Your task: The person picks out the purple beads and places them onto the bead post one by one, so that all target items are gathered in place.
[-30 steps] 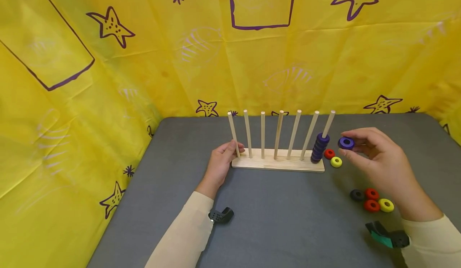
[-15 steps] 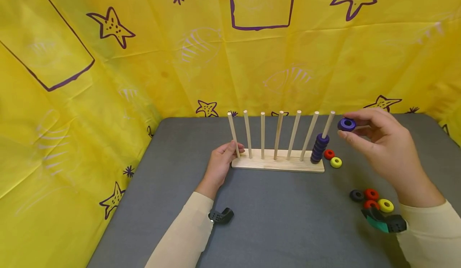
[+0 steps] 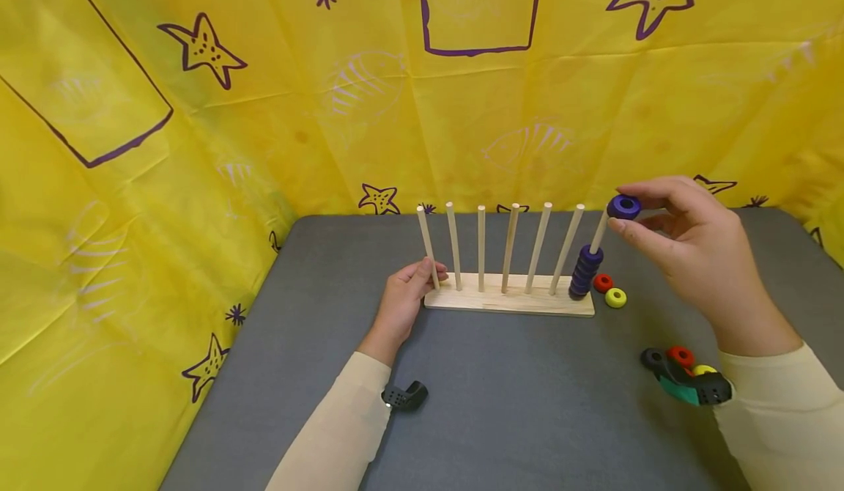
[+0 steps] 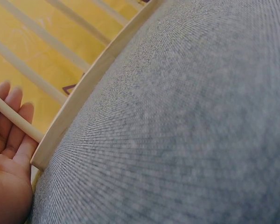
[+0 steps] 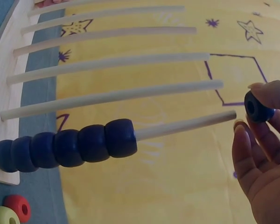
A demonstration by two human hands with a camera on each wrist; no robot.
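Observation:
A wooden peg rack (image 3: 509,300) with several upright pegs stands on the table. My left hand (image 3: 409,286) holds its left end, thumb beside the end peg and fingers behind it; the left wrist view shows the fingers (image 4: 13,121) behind that peg. On the rightmost peg (image 5: 186,128) sits a stack of dark blue-purple rings (image 3: 585,271), its upper part bare. Between thumb and fingertips my right hand (image 3: 699,249) pinches another blue-purple ring (image 3: 623,207). In the right wrist view this ring is just beyond the peg's tip, its hole facing the peg.
Beside the rack's right end lie a red ring (image 3: 603,282) and a yellow ring (image 3: 616,298). Nearer, a dark ring (image 3: 653,358) and other red and yellow rings are partly hidden by the right wrist strap (image 3: 692,387). A yellow patterned cloth (image 3: 369,132) hangs behind the grey table (image 3: 514,403).
My right hand has risen and moved left with the blue-purple ring, from beside the stack up to the rightmost peg's top. The left hand and rack have stayed put.

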